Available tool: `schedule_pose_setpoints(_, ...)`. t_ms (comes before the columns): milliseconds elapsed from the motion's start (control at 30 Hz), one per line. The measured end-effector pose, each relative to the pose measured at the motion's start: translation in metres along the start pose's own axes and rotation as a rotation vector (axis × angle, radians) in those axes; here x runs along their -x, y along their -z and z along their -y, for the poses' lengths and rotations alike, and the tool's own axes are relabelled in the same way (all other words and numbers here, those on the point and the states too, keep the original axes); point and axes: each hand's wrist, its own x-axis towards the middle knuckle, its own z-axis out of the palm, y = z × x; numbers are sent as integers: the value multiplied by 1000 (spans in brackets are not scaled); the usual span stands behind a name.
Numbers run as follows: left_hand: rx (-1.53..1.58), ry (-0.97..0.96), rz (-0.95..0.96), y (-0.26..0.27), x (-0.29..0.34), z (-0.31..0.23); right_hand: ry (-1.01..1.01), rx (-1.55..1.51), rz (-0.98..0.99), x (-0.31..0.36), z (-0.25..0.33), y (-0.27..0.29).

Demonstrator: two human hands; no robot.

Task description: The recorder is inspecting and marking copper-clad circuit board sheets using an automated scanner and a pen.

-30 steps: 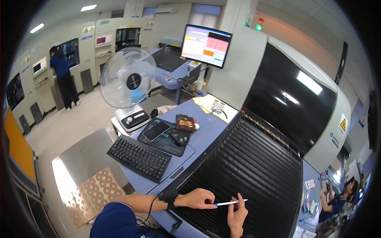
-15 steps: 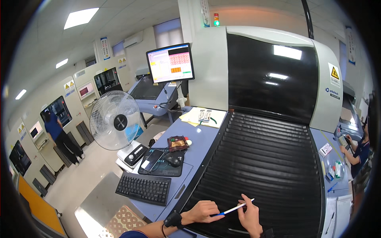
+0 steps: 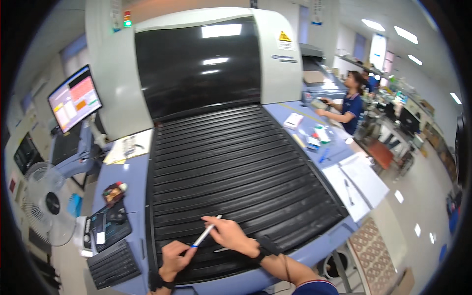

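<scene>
A slim white pen (image 3: 204, 236) with a blue end slants over the black ribbed bed (image 3: 236, 162) of a large machine. My left hand (image 3: 174, 258) pinches its blue end between thumb and fingers. Across the upper part of the pen lies my right hand (image 3: 230, 236), its fingers around the shaft and the white tip showing beyond them. Both hands are above the near end of the bed. Below the right hand a thin pale object (image 3: 222, 250) rests on the ribs, partly hidden, its kind unclear.
Left of the bed are a keyboard (image 3: 113, 264), a mouse (image 3: 117, 215), a phone (image 3: 101, 228), a fan (image 3: 51, 202) and a monitor (image 3: 74, 101). Papers (image 3: 346, 189) with a pen lie on the right ledge. A co-worker (image 3: 351, 105) sits beyond it.
The view has swung right, so the machine and both hands appear further left. More of the right ledge and room shows. The pen stays between both hands.
</scene>
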Motion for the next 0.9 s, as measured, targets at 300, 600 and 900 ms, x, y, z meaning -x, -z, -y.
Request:
schedule_pose_setpoints(300,27,57,-67,-2,3,4,-40,-24,53,0,2,0)
schedule_pose_setpoints(600,16,69,-67,-1,4,6,50,-30,1,3,1,-7)
schedule_pose_setpoints(900,31,76,-54,2,3,3,25,-37,49,6,8,-11)
